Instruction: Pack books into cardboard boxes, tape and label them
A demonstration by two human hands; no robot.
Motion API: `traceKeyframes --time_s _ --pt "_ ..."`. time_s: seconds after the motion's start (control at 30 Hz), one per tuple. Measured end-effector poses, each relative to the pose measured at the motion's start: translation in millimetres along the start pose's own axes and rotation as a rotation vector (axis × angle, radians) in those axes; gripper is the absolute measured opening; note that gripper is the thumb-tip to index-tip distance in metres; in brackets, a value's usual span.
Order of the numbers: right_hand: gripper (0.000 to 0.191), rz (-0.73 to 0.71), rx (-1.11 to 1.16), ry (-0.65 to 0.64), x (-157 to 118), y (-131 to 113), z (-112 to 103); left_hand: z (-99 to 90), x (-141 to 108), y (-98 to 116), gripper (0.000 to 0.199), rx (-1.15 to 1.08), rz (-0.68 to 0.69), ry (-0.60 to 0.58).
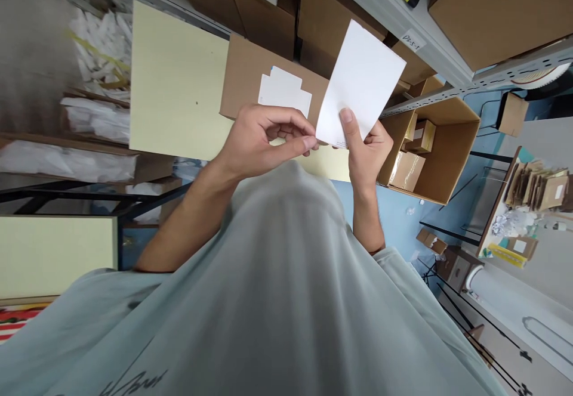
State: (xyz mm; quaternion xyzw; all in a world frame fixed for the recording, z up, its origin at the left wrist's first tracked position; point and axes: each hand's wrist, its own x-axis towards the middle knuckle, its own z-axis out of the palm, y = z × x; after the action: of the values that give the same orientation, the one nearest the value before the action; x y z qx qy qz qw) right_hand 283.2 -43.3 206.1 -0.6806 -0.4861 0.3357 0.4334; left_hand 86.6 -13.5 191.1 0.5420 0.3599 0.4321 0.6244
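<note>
My right hand (369,151) grips a white sheet (362,74) near its lower edge, thumb on top and fingers behind. At the sheet's lower left corner, my left hand (273,139) has its thumb and forefinger pinched together; whether they hold the corner or something small cannot be made out. Behind both hands, a flat brown cardboard box (244,80) lies on the pale yellow tabletop (174,86). White labels or paper pieces (284,89) lie on top of the box. The sheet covers the right end of the box.
Cardboard boxes and a metal shelf (430,44) stand beyond the table. An open carton (452,139) with small boxes is at the right. White wrapped items (102,44) fill the left side. Further right, a bench (496,217) carries stacked brown packages (537,187).
</note>
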Motion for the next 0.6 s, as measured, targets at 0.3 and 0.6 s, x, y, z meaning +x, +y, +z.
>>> traceKeyframes --time_s 0.3,0.6 --pt "0.063 -0.055 -0.051 -0.056 -1.9 15.6 -11.6 13.0 -1.0 4.3 0.018 0.029 0.045 -0.023" --pt "0.058 0.033 0.172 -0.081 -7.0 14.9 -10.8 14.1 -3.5 1.5 0.006 -0.014 0.111 -0.048"
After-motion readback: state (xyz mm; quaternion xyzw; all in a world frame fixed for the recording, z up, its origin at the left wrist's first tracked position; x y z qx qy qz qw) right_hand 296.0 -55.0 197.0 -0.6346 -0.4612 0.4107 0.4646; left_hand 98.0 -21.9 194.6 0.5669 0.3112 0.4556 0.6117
